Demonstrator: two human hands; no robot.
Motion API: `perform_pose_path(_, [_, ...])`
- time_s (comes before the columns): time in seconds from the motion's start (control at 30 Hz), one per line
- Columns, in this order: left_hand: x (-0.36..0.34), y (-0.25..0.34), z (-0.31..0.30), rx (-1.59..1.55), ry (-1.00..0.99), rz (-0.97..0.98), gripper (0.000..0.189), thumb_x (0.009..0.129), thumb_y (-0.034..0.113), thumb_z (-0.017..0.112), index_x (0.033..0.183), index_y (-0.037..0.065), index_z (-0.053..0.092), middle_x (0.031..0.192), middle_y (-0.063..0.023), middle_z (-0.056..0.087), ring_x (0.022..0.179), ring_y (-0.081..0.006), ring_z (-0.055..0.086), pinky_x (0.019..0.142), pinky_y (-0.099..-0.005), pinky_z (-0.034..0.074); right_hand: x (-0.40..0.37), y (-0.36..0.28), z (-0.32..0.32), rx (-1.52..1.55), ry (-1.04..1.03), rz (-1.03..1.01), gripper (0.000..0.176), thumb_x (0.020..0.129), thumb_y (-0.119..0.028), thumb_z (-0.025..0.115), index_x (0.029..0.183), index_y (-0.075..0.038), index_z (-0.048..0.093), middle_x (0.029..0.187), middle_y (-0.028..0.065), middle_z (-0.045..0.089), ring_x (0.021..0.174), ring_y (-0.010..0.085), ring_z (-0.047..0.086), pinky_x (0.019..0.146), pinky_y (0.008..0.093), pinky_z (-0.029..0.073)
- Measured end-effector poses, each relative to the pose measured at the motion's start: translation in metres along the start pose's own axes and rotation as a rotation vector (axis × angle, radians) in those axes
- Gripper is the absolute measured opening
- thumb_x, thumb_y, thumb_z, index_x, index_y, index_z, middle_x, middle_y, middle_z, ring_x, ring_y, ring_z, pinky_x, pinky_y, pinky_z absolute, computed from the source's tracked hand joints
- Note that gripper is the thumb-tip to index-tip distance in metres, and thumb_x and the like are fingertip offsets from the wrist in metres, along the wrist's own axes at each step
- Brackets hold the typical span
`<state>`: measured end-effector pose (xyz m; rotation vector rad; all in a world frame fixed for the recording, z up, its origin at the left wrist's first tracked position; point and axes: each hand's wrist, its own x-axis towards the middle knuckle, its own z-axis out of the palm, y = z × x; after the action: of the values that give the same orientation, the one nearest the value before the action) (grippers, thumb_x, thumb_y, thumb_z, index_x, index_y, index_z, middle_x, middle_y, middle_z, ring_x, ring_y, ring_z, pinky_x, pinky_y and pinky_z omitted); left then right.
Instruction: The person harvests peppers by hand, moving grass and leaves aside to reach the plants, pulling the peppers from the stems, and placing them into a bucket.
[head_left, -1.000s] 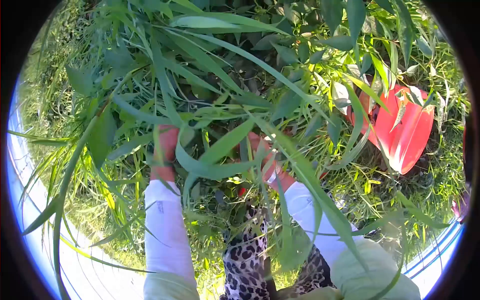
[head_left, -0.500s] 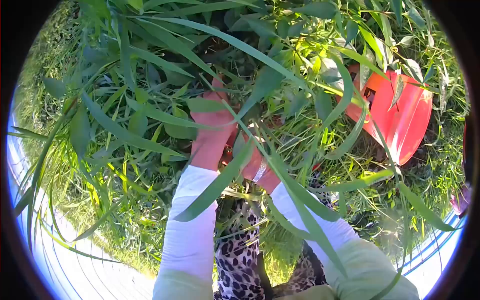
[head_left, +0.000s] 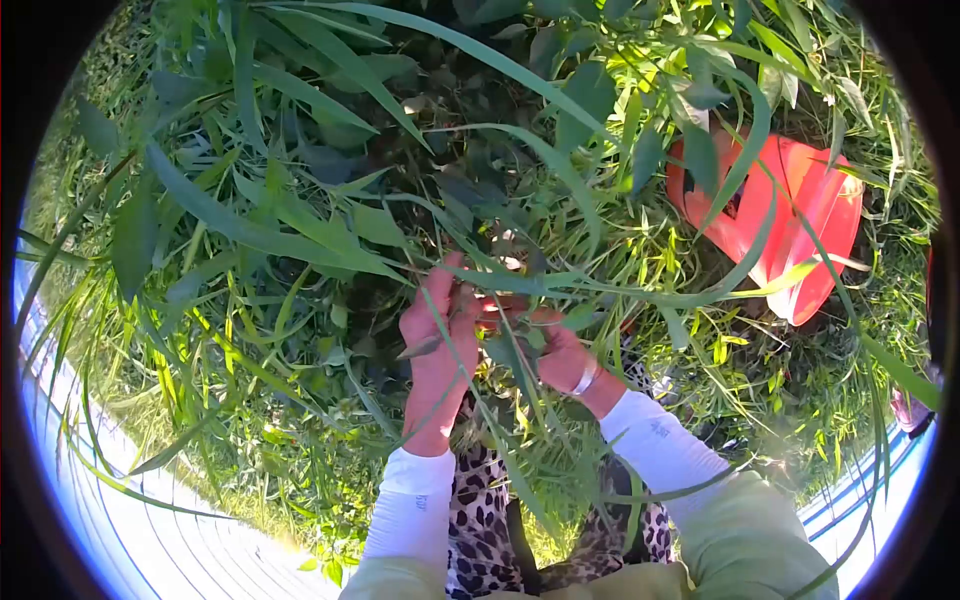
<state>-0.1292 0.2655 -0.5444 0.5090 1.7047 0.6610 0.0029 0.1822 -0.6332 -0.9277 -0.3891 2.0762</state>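
My left hand (head_left: 440, 340) is low among the leaves, its fingers curled in near the thumb. Close beside it on the right, my right hand (head_left: 565, 358), with a pale band at the wrist, is closed too, its fingertips pointing toward the left hand. The fingertips almost meet under leafy green stems (head_left: 500, 270). Whatever they pinch is too small and too covered by leaves to make out. Long grass blades (head_left: 270, 240) cross in front of both hands and hide part of the fingers.
A red plastic container (head_left: 805, 225) lies tilted in the grass at the right. Dense leafy plants (head_left: 590, 100) fill the far side. Patterned trouser legs (head_left: 485, 520) show below the hands. At the right edge is part of a pinkish shoe (head_left: 910, 410).
Both hands have drawn back toward my body, and the left has come out from deeper in the leaves. My right hand has shifted right and shows more. Grass blades have swung about.
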Motion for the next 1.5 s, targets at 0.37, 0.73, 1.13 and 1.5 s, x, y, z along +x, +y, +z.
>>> perform_pose_path(0.37, [-0.022,-0.076,-0.051,0.038,0.008,0.402,0.031,0.088,0.021,0.053,0.109,-0.001,0.053,0.112,-0.0095,0.052,0.095,-0.0142,0.053,0.082,-0.0284,0.043,0.168,-0.074,0.011,0.143,0.079,0.387,0.041,0.086,-0.022,0.052,0.123,-0.006,0.045,0.109,0.0098,0.059,0.096,0.025,0.06,0.073,0.0304,0.048])
perform_pose_path(0.73, [-0.044,-0.108,0.002,0.427,0.158,0.397,0.038,0.078,0.0,0.055,0.115,0.01,0.052,0.112,-0.0084,0.053,0.087,-0.0211,0.058,0.074,-0.0291,0.046,0.193,-0.027,0.113,-1.447,-0.345,0.145,0.048,0.077,-0.036,0.051,0.117,-0.009,0.054,0.126,0.0155,0.045,0.121,0.0379,0.035,0.099,0.059,0.025])
perform_pose_path(1.13, [-0.065,0.008,-0.025,0.471,-0.411,0.206,0.039,0.075,0.003,0.057,0.114,0.001,0.053,0.1,-0.0143,0.06,0.095,-0.0244,0.057,0.079,-0.0339,0.045,0.112,-0.008,0.066,-1.49,-0.507,-0.187,0.041,0.072,-0.043,0.062,0.107,-0.021,0.06,0.116,0.0064,0.047,0.125,0.0359,0.026,0.094,0.0672,0.021])
perform_pose_path(1.5, [0.129,-0.001,-0.11,0.952,-0.135,0.677,0.029,0.086,0.016,0.054,0.113,0.007,0.055,0.076,-0.0035,0.061,0.068,-0.0179,0.058,0.062,-0.0312,0.048,0.094,-0.021,0.039,-1.408,-0.543,-0.232,0.035,0.072,-0.036,0.065,0.104,-0.025,0.058,0.119,0.0052,0.047,0.126,0.0382,0.025,0.089,0.064,0.027])
